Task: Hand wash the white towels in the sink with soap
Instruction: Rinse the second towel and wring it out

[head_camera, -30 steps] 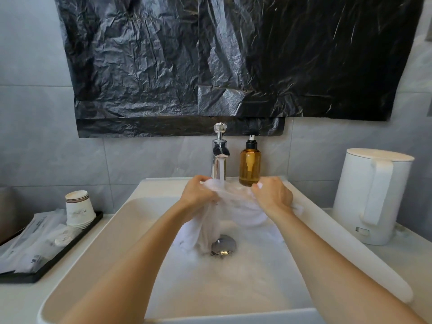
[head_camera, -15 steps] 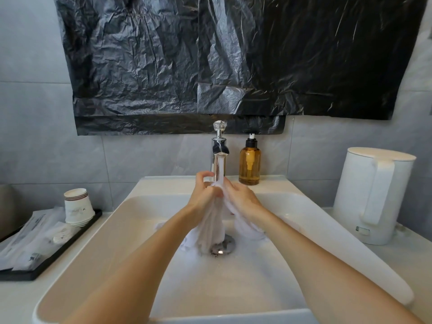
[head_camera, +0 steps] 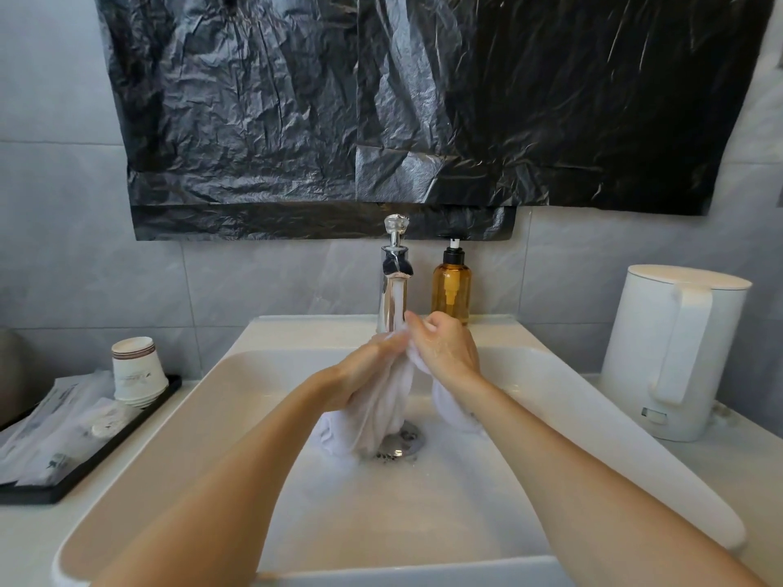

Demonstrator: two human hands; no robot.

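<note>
A wet white towel (head_camera: 383, 410) hangs bunched over the white sink (head_camera: 178, 421), its lower end near the chrome drain (head_camera: 400, 444). My left hand (head_camera: 364, 374) grips the towel's upper part from the left. My right hand (head_camera: 445, 351) grips it from the right, knuckles up, close against the left hand. Both hands sit under the chrome faucet (head_camera: 394, 281), from which water runs onto the towel. An amber soap pump bottle (head_camera: 451, 288) stands on the sink's back ledge, just right of the faucet.
A white electric kettle (head_camera: 673, 353) stands on the counter to the right. On the left, a black tray (head_camera: 84, 459) holds stacked paper cups (head_camera: 137, 370) and wrapped packets. Black plastic sheeting (head_camera: 423, 99) covers the wall above.
My hands came together from spread apart and now press the towel between them under the running water. The right hand has slid slightly up and over the left.
</note>
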